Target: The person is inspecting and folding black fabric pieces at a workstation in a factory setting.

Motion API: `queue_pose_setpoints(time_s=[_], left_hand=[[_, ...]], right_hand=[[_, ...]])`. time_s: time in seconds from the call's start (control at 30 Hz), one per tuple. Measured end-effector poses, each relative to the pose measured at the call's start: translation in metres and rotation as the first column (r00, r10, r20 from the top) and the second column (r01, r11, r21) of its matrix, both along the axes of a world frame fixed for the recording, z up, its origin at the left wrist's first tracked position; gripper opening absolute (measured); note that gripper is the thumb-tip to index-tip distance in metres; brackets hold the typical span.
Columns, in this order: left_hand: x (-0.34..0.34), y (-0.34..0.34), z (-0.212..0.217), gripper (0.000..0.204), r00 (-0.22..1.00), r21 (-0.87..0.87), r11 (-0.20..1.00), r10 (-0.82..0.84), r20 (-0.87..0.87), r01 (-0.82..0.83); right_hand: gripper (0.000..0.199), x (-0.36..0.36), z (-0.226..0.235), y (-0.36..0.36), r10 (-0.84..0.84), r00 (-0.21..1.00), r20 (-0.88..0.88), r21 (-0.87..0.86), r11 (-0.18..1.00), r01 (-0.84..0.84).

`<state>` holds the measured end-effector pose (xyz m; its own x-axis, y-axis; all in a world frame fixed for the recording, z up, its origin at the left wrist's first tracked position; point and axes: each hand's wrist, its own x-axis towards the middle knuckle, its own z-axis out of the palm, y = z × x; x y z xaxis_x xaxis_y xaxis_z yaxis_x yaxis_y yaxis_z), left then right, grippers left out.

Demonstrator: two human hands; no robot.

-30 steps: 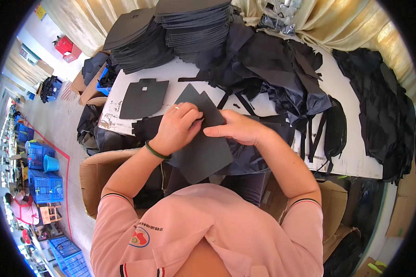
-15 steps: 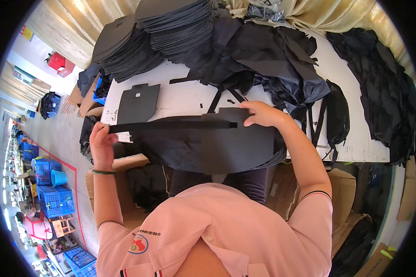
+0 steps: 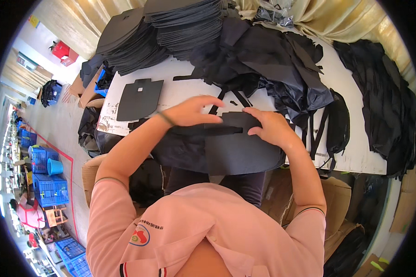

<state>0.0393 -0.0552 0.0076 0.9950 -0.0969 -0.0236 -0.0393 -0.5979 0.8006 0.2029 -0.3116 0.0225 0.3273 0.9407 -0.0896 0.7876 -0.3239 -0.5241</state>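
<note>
My left hand [image 3: 195, 111] hovers above the far edge of the work, fingers spread and nothing between them. Below it, a black strap [image 3: 224, 131] lies across a black panel [image 3: 243, 150] with a notched tab. My right hand [image 3: 273, 127] grips the panel near its upper right corner; its thumb lies on the panel close to the strap's end, and its other fingers are partly hidden. Dark fabric [image 3: 178, 150] extends left from the panel, over my lap at the table's near edge.
Another black panel with a square hole [image 3: 141, 101] lies on the white table [image 3: 175, 95]. Behind stand tall stacks of black panels [image 3: 187, 32]. Crumpled black fabric [image 3: 268, 55] and a black pouch [image 3: 338, 122] sit to the right. Cardboard boxes [image 3: 335, 198] flank my legs.
My left hand has let go of the strap's left end and moved right, over the panel's far edge. The strap, stretched taut before, now lies loose. My right hand has stayed nearly in place.
</note>
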Motion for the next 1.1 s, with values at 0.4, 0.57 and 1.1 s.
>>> queue_pose_setpoints(time_s=[0.4, 0.57, 1.1], left_hand=[[0.061, -0.039, -0.021, 0.056, 0.84, -0.371, 0.922, -0.285, -0.462, 0.108], [0.057, -0.042, -0.022, 0.061, 0.846, -0.426, 0.902, -0.283, -0.451, 0.075], [-0.019, -0.103, -0.059, 0.093, 0.929, 0.573, 0.782, -0.359, 0.091, 0.246]], right_hand=[[0.066, -0.022, -0.012, -0.011, -0.001, 0.941, 0.338, 0.135, 0.99, -0.048], [0.063, -0.028, -0.01, -0.01, -0.024, 0.914, 0.405, 0.131, 0.991, -0.032], [0.049, 0.081, -0.049, -0.031, -0.587, 0.743, 0.321, 0.652, 0.706, 0.276]])
